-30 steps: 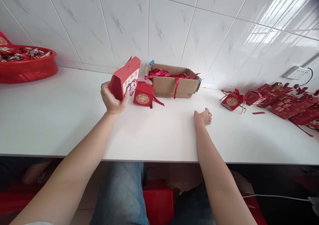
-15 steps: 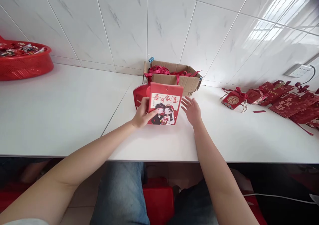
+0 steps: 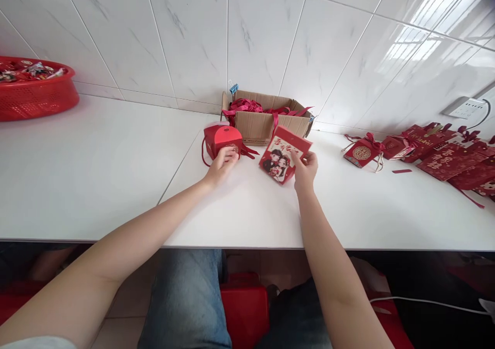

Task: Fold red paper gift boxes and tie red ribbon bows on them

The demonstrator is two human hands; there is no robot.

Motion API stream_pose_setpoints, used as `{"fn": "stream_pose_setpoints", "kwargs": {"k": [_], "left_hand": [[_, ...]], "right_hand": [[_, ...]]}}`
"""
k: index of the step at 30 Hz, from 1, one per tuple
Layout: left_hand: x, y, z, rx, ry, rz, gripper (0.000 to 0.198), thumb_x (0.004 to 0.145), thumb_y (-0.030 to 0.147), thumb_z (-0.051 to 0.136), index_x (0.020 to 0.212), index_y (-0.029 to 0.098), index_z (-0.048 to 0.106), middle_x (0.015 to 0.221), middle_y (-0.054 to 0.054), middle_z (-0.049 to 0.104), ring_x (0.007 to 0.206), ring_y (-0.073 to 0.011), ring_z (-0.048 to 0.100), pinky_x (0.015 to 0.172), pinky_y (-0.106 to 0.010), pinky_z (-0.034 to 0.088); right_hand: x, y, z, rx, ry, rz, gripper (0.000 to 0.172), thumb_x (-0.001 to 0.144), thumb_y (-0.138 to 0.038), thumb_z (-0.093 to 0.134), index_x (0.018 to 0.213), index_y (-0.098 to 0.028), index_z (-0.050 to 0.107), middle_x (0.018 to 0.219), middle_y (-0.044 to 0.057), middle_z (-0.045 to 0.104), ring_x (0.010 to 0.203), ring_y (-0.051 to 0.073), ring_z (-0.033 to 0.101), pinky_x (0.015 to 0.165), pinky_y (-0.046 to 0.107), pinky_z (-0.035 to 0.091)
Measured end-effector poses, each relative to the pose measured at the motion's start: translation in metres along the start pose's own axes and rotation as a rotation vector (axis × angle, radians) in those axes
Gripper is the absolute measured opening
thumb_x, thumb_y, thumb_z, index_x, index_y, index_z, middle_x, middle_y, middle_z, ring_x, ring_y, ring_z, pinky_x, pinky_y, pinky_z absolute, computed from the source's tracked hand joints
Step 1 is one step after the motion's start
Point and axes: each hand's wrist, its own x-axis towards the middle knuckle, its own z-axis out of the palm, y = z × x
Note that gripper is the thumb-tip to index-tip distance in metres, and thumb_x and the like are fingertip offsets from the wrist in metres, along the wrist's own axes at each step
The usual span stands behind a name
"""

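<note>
My right hand (image 3: 306,171) is closed on the right edge of a red gift bag (image 3: 275,164) printed with a cartoon bride and groom. The bag leans to one side above the table. In front of a small red gift box (image 3: 221,134) with a rounded flap and dark red ribbon is my left hand (image 3: 221,167). Its fingers reach to the box's lower front, and whether they press on it is hard to see. Behind both stands a cardboard box (image 3: 253,126) holding tangled dark red ribbons (image 3: 247,106).
A red plastic basket (image 3: 38,99) of wrapped items sits at the far left of the white table (image 3: 116,168). To the right are a red box with a gold emblem (image 3: 362,153), several red gift bags (image 3: 444,158) and a power strip (image 3: 464,106) by the tiled wall.
The cartoon-couple bag has passed from my left hand to my right and shifted right, now tilted. My left hand has let go of it and is at the small red box, which is now uncovered.
</note>
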Motion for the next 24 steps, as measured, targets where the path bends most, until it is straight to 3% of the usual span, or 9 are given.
{"fn": "stream_pose_setpoints", "kwargs": {"k": [4,9,11,13,16,18,20,22,24], "left_hand": [[0.011,-0.007,-0.010,0.040,0.184,-0.032,0.043,0.080,0.039,0.058,0.116,0.018,0.046,0.118,-0.014,0.059,0.108,-0.0231,0.060,0.095,-0.044,0.048],[0.013,-0.010,-0.017,0.157,0.186,-0.075,0.063,0.077,0.033,0.062,0.133,0.018,0.038,0.131,-0.017,0.054,0.117,-0.0267,0.055,0.095,-0.047,0.046],[0.012,-0.011,-0.017,0.235,0.133,-0.020,0.061,0.077,0.033,0.060,0.133,0.018,0.042,0.128,-0.015,0.056,0.113,-0.0256,0.058,0.094,-0.045,0.047],[0.010,-0.012,-0.016,0.323,0.016,0.088,0.050,0.080,0.034,0.055,0.128,0.019,0.051,0.125,-0.012,0.059,0.113,-0.0246,0.058,0.099,-0.044,0.045],[0.008,-0.010,-0.013,0.528,-0.205,0.188,0.047,0.082,0.040,0.053,0.124,0.020,0.058,0.136,-0.011,0.055,0.129,-0.0279,0.048,0.111,-0.047,0.033],[0.007,-0.008,-0.011,0.670,-0.352,0.171,0.054,0.084,0.047,0.050,0.132,0.022,0.054,0.147,-0.009,0.045,0.139,-0.0318,0.035,0.115,-0.052,0.023],[0.007,-0.005,-0.011,0.752,-0.455,0.126,0.062,0.087,0.054,0.044,0.142,0.026,0.043,0.156,-0.007,0.032,0.145,-0.0334,0.022,0.116,-0.056,0.016],[0.008,-0.004,-0.012,0.773,-0.478,0.077,0.067,0.089,0.056,0.039,0.148,0.025,0.032,0.159,-0.007,0.023,0.148,-0.0326,0.015,0.116,-0.056,0.013],[0.009,-0.005,-0.012,0.765,-0.429,0.038,0.073,0.088,0.054,0.041,0.151,0.020,0.025,0.159,-0.011,0.021,0.147,-0.0325,0.017,0.116,-0.055,0.014]], "right_hand": [[0.010,0.000,-0.016,-0.350,0.363,-0.046,0.032,0.080,-0.047,0.056,0.093,-0.022,0.042,0.099,0.003,0.058,0.088,0.015,0.060,0.079,0.030,0.052],[0.017,-0.002,-0.031,-0.640,0.485,0.032,0.028,0.085,-0.046,0.050,0.100,-0.024,0.041,0.110,0.006,0.056,0.101,0.019,0.058,0.096,0.040,0.045],[0.017,-0.004,-0.034,-0.709,0.539,0.068,0.037,0.082,-0.048,0.054,0.107,-0.024,0.041,0.121,0.009,0.052,0.113,0.023,0.053,0.102,0.046,0.039],[0.015,-0.010,-0.035,-0.739,0.637,0.051,0.058,0.077,-0.051,0.060,0.121,-0.022,0.036,0.136,0.016,0.041,0.128,0.028,0.042,0.105,0.049,0.037],[0.011,-0.031,-0.025,-0.780,0.731,-0.120,0.084,0.077,-0.053,0.060,0.141,-0.017,0.019,0.149,0.022,0.021,0.143,0.032,0.022,0.108,0.053,0.032],[0.009,-0.051,-0.006,-0.855,0.617,-0.310,0.079,0.082,-0.051,0.053,0.144,-0.017,0.019,0.150,0.022,0.020,0.145,0.033,0.016,0.109,0.056,0.028],[0.010,-0.070,0.024,-0.905,0.336,-0.525,0.073,0.085,-0.048,0.049,0.145,-0.018,0.022,0.152,0.019,0.020,0.145,0.032,0.017,0.110,0.056,0.027],[0.016,-0.080,0.060,-0.928,0.023,-0.696,0.069,0.084,-0.039,0.048,0.145,-0.018,0.024,0.154,0.017,0.020,0.145,0.031,0.017,0.111,0.055,0.024],[0.026,-0.079,0.094,-0.946,-0.168,-0.735,0.071,0.082,-0.031,0.049,0.147,-0.018,0.022,0.156,0.015,0.017,0.146,0.032,0.013,0.113,0.056,0.020]]}}
